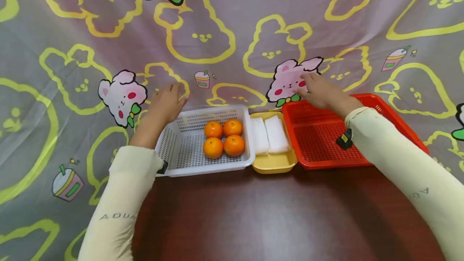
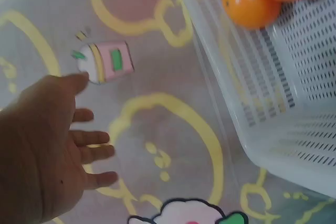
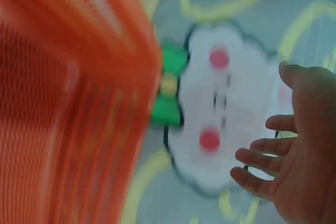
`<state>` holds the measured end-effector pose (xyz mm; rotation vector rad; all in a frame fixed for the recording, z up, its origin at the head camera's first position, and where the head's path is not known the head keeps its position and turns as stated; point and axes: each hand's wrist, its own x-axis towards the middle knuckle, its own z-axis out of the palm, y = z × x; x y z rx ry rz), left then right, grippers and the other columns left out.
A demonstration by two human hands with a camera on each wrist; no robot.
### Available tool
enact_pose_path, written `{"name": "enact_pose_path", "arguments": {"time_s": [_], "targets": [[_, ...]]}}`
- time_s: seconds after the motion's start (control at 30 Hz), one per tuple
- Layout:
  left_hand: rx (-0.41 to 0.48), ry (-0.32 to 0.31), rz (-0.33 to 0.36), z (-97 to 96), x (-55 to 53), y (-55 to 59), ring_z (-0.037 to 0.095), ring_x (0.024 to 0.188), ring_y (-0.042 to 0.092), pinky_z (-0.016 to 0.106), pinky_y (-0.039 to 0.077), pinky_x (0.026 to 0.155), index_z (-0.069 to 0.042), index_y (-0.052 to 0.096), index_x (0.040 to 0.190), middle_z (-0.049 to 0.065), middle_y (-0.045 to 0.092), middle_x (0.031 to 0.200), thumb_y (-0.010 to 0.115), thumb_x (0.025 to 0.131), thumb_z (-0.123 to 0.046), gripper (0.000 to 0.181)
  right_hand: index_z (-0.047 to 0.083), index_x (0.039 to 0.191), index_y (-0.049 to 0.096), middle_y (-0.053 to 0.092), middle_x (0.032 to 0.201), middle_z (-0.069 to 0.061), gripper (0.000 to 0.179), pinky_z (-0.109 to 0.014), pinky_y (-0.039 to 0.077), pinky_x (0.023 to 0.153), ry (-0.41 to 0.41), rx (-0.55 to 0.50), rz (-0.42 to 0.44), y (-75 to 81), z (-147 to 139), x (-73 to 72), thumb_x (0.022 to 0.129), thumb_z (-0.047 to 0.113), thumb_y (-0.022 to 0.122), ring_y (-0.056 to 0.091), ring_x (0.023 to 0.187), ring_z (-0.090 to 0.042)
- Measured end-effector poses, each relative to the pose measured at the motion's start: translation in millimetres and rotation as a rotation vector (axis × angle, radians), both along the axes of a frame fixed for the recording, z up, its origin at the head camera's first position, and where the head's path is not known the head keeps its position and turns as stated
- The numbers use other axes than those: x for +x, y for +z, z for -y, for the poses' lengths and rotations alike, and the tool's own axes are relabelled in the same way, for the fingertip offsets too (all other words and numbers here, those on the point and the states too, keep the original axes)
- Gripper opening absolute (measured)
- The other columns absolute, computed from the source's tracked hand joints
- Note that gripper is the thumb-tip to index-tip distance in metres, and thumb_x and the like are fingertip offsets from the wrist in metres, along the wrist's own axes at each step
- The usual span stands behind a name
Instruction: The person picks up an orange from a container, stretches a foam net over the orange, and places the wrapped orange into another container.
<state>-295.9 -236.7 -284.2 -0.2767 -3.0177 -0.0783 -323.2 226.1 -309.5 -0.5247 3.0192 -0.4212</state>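
Left grip, a bare hand: fingers extended and apart, nothing clasped; near the far left corner of a white, rectangular, perforated plastic basket. Right grip, a bare hand: fingers likewise apart, nothing clasped; near the far rim of a red, rectangular, perforated plastic basket.

Cream fabric sleeves, two: on the left we read dark capitals, AQUA, the last partly lost at the edge; on the right, small letters we cannot fully make out.

Round, glossy oranges, four: clustered two by two in the white basket's right half.

Shallow yellow tray, corners rounded: set between both baskets, long axis near to far. Within it, white, oblong, mesh-textured pieces, two, side by side, their long axes pointing away from us.

Baskets, both: long axis left to right.

Reddish-brown, glossy table; behind, grey cloth printed with yellow rabbit outlines and lidded cups.
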Motion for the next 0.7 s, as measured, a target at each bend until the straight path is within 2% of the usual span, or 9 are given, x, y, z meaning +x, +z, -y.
{"name": "enact_pose_path", "arguments": {"time_s": [0.13,0.23,0.37,0.43,0.53,0.63,0.7], "targets": [[0.077,-0.034,-0.026,-2.3,43.3,-11.7,0.049,0.144,0.037,0.069,0.022,0.119,0.0,0.038,0.154,0.029,0.044,0.153,0.043,0.11,-0.031,0.054,-0.007,0.149,0.038,0.042,0.151,-0.03,0.062,-0.061,0.031,0.119,0.093,-0.14,-0.066,-19.9,39,19.9,0.106,0.035,0.054,0.039,0.141,-0.046],[0.103,-0.083,-0.018,-1.2,82.7,-32.8,0.046,0.144,0.037,0.07,0.021,0.119,-0.001,0.045,0.15,0.027,0.048,0.149,0.047,0.109,-0.026,0.048,-0.002,0.144,0.047,0.052,0.144,-0.024,0.056,-0.057,0.037,0.117,0.196,-0.185,-0.134,-41.4,73,38.0,0.101,0.031,0.064,0.047,0.135,-0.041],[0.135,-0.13,0.036,7.3,124.5,-63.0,0.046,0.136,0.049,0.069,0.033,0.114,-0.002,0.052,0.146,0.025,0.056,0.142,0.059,0.104,-0.019,0.046,0.001,0.139,0.053,0.057,0.141,-0.018,0.055,-0.055,0.039,0.117,0.343,-0.107,-0.185,-66.9,122,56.9,0.097,0.032,0.07,0.049,0.134,-0.038],[0.152,-0.136,0.063,11.8,138.9,-74.5,0.046,0.13,0.055,0.066,0.041,0.109,-0.002,0.055,0.144,0.025,0.061,0.138,0.064,0.1,-0.017,0.047,0.001,0.139,0.054,0.058,0.14,-0.018,0.055,-0.055,0.039,0.116,0.394,-0.057,-0.188,-74.6,144,63.3,0.096,0.031,0.071,0.05,0.133,-0.038],[0.179,-0.133,0.1,17.5,154.5,-87.0,0.044,0.125,0.061,0.061,0.048,0.105,-0.002,0.057,0.143,0.024,0.065,0.135,0.07,0.096,-0.011,0.05,0.0,0.136,0.054,0.059,0.133,-0.018,0.057,-0.054,0.045,0.108,0.425,0.033,-0.174,-84.6,171,69.2,0.095,0.034,0.073,0.053,0.125,-0.037],[0.187,-0.15,0.078,23.1,162.4,-100.7,0.044,0.123,0.062,0.058,0.051,0.104,0.001,0.06,0.139,0.025,0.066,0.132,0.074,0.091,-0.004,0.05,0.001,0.133,0.056,0.059,0.129,-0.016,0.058,-0.053,0.047,0.102,0.43,0.111,-0.154,-96.3,186,68.6,0.093,0.038,0.076,0.054,0.121,-0.037],[0.177,-0.166,0.045,25.5,164.9,-109.4,0.044,0.12,0.064,0.056,0.053,0.102,0.002,0.063,0.135,0.025,0.068,0.129,0.075,0.089,-0.001,0.048,0.001,0.132,0.057,0.059,0.128,-0.016,0.059,-0.054,0.044,0.103,0.412,0.145,-0.143,-104.0,191,65.1,0.091,0.039,0.077,0.053,0.122,-0.037]]}}
